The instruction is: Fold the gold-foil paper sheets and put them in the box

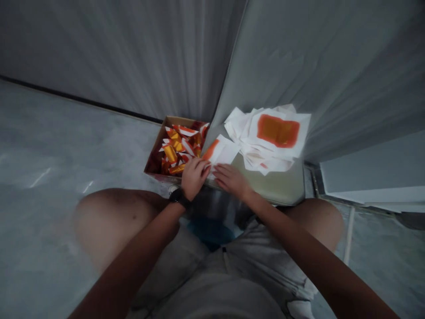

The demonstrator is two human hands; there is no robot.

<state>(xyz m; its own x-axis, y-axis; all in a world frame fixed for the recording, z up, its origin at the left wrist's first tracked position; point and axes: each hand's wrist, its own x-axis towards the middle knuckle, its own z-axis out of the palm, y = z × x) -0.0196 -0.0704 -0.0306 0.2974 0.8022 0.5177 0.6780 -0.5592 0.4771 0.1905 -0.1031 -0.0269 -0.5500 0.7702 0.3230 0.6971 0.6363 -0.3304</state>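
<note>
A white paper sheet with an orange-red patch (226, 150) lies on the front left of a small pale-topped surface. My left hand (194, 178), with a dark watch at the wrist, has its fingers curled at the sheet's near left edge. Close beside it, my right hand (231, 179) presses its fingers together on the near edge, the thumb hidden. Just left of the sheet, an open cardboard box (154, 165) holds several folded paper pieces (170, 153) in white, orange and gold. A loose pile of similar white sheets (249, 128) lies to the right, an orange-gold rectangle showing on the top one.
The pale surface (274, 184) stands between my knees, against grey draped fabric (186, 53). A grey marbled floor (83, 146) stretches left. At the right is a white panel (372, 168) with a dark edge. Something blue (210, 232) sits below, between my legs.
</note>
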